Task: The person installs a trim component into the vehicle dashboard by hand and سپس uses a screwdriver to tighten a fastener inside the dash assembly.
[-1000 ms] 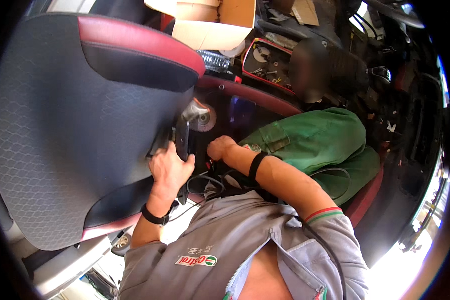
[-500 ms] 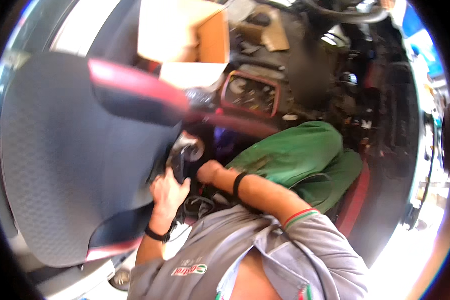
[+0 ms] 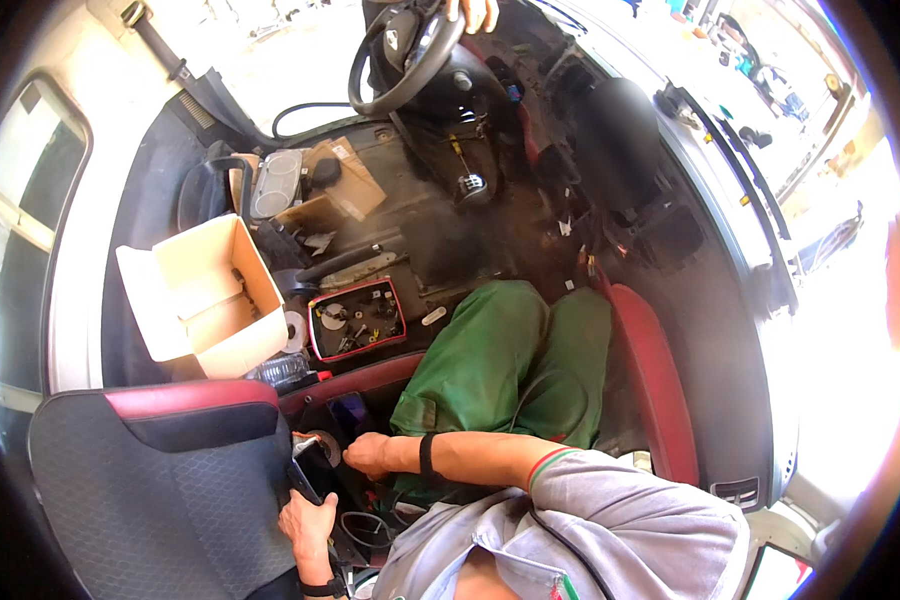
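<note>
Seen from the head camera, a person in a grey shirt and green trousers [image 3: 500, 370] sits inside a stripped car cabin, both hands working low at the gap between two seats. The left hand [image 3: 308, 520] is closed around a dark, flat phone-like device [image 3: 313, 468], fingers wrapped on its lower end; the device stands tilted, its long axis running up and away from the palm toward the seat hinge. The right hand [image 3: 368, 455], a dark band on its wrist, lies just beside it with fingers curled loosely inward near a round metal recliner fitting [image 3: 322, 443] at the base of the seat; whether it pinches anything cannot be told. That fitting sits between the two hands and slightly above them, the right hand the nearer. To the left stands the grey mesh seat back with red trim [image 3: 160, 480], touching the left hand's side. Ahead on the bare floor rest a red-rimmed tray of small parts [image 3: 356, 318] and, just left of it, an open cardboard box [image 3: 205, 295]. Farther forward are the gear lever [image 3: 473, 187] and the steering wheel [image 3: 407, 50], where another person's hand [image 3: 475, 12] rests on the rim, well apart from the wearer's own.
</note>
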Available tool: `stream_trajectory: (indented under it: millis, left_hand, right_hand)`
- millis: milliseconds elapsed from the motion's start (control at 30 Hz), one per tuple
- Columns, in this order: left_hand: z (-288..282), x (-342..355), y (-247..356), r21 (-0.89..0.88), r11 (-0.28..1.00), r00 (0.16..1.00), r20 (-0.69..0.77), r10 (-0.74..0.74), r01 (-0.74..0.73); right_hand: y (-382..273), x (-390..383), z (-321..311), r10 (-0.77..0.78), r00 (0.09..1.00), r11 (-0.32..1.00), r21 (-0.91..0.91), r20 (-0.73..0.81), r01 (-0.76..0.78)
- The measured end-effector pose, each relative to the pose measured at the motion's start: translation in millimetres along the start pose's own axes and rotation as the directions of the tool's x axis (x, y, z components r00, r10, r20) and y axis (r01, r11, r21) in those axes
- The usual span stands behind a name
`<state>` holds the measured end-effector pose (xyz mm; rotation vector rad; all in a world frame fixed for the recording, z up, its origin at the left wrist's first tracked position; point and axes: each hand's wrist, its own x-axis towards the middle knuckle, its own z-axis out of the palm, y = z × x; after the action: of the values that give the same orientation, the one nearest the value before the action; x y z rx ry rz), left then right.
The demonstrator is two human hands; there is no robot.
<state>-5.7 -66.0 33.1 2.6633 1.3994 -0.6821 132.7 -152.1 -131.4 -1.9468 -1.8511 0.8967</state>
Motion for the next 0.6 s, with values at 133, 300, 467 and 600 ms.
stream_trajectory:
  millis: [133,300,467,600]
  left_hand:
    - [-2.0,4.6,0.6,0.038,0.999,0.995,0.093,0.028,-0.031]
    - [-7.6,3.1,1.8,0.076,0.992,0.991,0.090,0.095,-0.102]
    - [-28.0,5.7,5.3,0.000,0.958,0.955,-0.077,0.287,-0.287]
    - [-81.2,13.9,47.7,-0.349,0.730,0.809,-0.224,0.543,-0.587]
  right_hand:
    - [3.1,-23.4,-25.6,0.086,0.976,0.987,0.147,-0.201,-0.057]
    - [3.9,-58.1,-79.8,0.246,0.863,0.905,0.423,-0.441,-0.042]
    - [3.9,-115.1,-152.7,0.560,0.429,0.750,0.654,-0.709,0.102]
    - [9.7,-168.5,-182.9,0.790,0.406,0.083,0.736,-0.460,0.672]
